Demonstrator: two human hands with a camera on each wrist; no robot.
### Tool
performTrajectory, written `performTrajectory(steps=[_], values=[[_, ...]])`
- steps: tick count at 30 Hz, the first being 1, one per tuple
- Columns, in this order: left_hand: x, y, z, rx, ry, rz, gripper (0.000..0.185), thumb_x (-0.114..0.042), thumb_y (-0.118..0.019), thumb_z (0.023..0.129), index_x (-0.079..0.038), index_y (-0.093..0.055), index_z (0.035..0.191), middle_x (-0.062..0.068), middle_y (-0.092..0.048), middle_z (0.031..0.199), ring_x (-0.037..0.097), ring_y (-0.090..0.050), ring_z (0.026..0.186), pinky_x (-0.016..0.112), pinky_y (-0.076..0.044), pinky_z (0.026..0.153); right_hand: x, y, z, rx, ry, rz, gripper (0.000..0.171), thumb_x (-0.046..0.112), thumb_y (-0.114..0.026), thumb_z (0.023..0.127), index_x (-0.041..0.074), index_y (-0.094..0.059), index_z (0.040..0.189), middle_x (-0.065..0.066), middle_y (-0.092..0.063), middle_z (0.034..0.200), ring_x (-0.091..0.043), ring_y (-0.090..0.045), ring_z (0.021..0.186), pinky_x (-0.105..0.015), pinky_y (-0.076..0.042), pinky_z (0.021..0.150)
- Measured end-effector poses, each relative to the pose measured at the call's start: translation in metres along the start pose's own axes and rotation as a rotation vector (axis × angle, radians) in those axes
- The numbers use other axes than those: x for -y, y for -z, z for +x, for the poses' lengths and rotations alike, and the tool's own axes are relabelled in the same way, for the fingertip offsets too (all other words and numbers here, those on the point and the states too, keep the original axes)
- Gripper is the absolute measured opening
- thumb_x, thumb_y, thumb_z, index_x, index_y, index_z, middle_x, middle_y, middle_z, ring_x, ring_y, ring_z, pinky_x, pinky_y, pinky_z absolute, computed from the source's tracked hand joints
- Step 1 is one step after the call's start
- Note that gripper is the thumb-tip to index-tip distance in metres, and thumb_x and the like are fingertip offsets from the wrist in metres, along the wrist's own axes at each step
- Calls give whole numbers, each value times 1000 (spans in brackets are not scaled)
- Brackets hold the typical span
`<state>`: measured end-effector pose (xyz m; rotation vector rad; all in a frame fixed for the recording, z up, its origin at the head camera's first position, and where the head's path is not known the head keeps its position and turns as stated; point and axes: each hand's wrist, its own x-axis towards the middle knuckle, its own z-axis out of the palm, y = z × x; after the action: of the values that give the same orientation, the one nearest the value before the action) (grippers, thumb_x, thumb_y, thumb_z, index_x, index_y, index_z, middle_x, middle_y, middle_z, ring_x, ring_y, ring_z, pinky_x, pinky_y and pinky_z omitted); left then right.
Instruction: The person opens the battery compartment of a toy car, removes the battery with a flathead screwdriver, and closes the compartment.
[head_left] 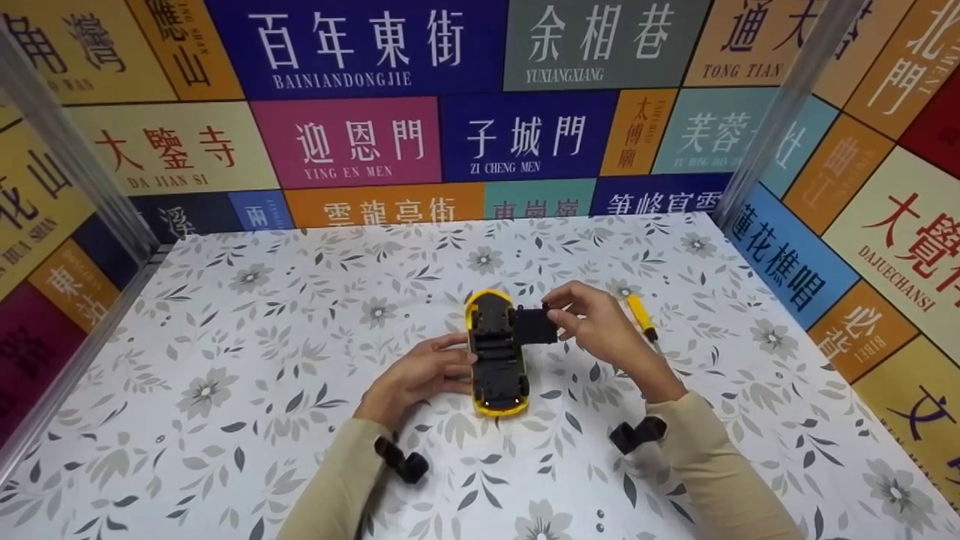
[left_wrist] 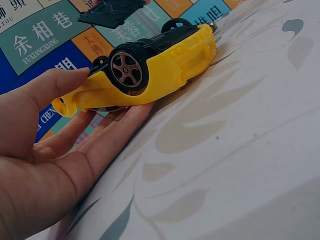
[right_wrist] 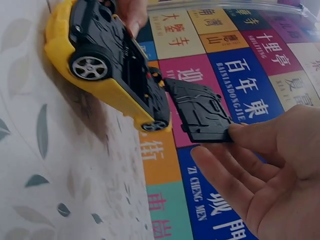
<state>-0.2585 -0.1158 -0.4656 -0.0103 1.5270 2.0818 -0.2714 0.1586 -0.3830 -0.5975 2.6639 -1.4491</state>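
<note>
A yellow toy car (head_left: 501,379) lies upside down with its black underside and wheels facing up. An open bay shows across the middle of that underside. My left hand (head_left: 420,371) holds the car from its left side, thumb at the upper edge and fingers beneath the body in the left wrist view. Between the thumb and fingers of my right hand (head_left: 596,322) is a flat black cover plate (right_wrist: 200,110), pinched by one edge. The plate is held up just to the right of the car, its molded ridges plain in the right wrist view.
To the right of my right hand lies a screwdriver (head_left: 640,315) with a yellow handle. A white tablecloth (head_left: 300,300) with grey leaf and flower prints covers the table. Colorful panels with Chinese lettering (head_left: 345,142) stand along the back and both sides.
</note>
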Motion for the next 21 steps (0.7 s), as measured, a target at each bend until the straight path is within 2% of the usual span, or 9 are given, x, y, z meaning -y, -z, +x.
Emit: performTrajectory(steps=[3, 8, 12, 21], values=[[1, 1, 0, -4, 6, 1, 60, -2, -58, 96, -2, -36, 152, 17, -69, 125, 22, -72, 99, 44, -61, 88, 0, -7, 1, 2, -4, 65, 22, 6, -60, 99, 0, -63, 120, -19, -66, 115, -30, -69, 99, -30, -63, 74], [1, 2, 0, -7, 12, 4, 60, -3, -58, 96, -3, -35, 152, 19, -68, 128, 23, -72, 100, 42, -62, 85, 3, -16, 4, 8, -19, 156, 23, 5, -61, 98, -2, -64, 120, -20, -65, 116, -22, -70, 95, -31, -63, 75], [1, 2, 0, -7, 17, 7, 61, -3, -58, 96, -3, -36, 152, 20, -65, 132, 23, -72, 101, 40, -63, 83, 3, -23, 7, 35, -29, 194, 24, 6, -62, 98, -3, -65, 120, -21, -64, 120, -18, -70, 95, -32, -63, 75], [-2, 2, 2, 0, 25, 11, 61, -3, -58, 96, -2, -36, 152, 24, -61, 136, 26, -71, 105, 44, -61, 88, -1, -31, 10, 11, -79, 240, 24, 4, -63, 96, -4, -66, 119, -22, -64, 118, -17, -68, 93, -34, -64, 75]])
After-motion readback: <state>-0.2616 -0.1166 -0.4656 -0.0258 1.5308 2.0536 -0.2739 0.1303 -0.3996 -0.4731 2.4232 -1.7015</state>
